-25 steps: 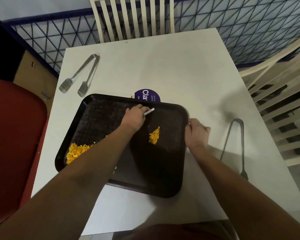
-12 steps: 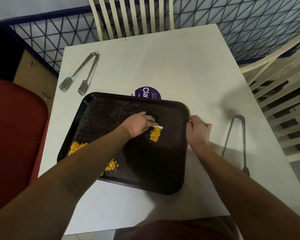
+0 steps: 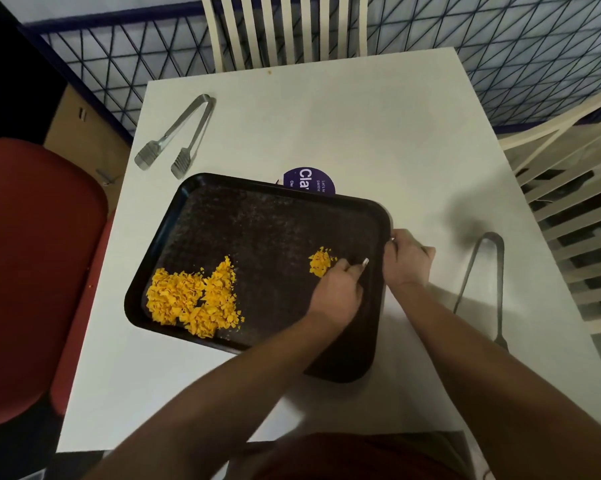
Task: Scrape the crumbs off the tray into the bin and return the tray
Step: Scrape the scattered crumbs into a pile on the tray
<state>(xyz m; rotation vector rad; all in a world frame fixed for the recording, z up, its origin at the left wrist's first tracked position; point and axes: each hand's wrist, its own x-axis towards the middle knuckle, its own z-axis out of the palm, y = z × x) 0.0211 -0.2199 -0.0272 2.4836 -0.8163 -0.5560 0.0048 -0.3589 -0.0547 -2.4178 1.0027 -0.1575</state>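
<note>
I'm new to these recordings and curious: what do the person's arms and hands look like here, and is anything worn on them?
Both forearms are bare up to the frame edge: no sleeves or gloves show. The left hand and the right hand wear no watch or bracelet that I can see. A small glint at the right hand's fingers may be a ring, but it is too small to tell.

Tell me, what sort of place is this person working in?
Probably a cafe or canteen seating area, though that is a guess. A white square table holds a black plastic serving tray, two metal serving tongs and a round purple printed sticker; cream slatted chairs stand around it.
</note>
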